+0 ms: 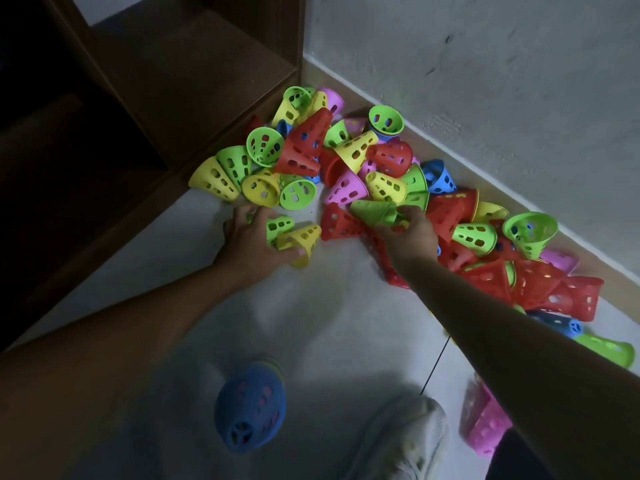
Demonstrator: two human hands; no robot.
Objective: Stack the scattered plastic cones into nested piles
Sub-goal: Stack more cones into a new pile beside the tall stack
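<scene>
Plastic, perforated: cone heap point(391, 188), red, green, yellow, pink and blue, lies along the wall skirting point(485, 174), spreading from the brown shelf unit point(194, 98) outward.
Left hand point(252, 242): on the floor at the heap's near edge, fingers curled round a small green cone point(280, 226) and a yellow cone point(300, 239), both lying sideways.
Right hand point(408, 233): at the heap's middle, fingers closed on a green cone point(374, 211), tip pointing toward the shelf side.
Started stacks: blue stack point(250, 408), blurred, on the floor well nearer than the heap; pink stack point(483, 424) nearer too, partly behind the right arm.
Progress: early, most cones loose.
Risk: the red cone point(341, 221) touches the held green one, so lifting may drag neighbours and roll them off.
Risk: two mixed-colour cones in the left hand may nest crooked and jam.
</scene>
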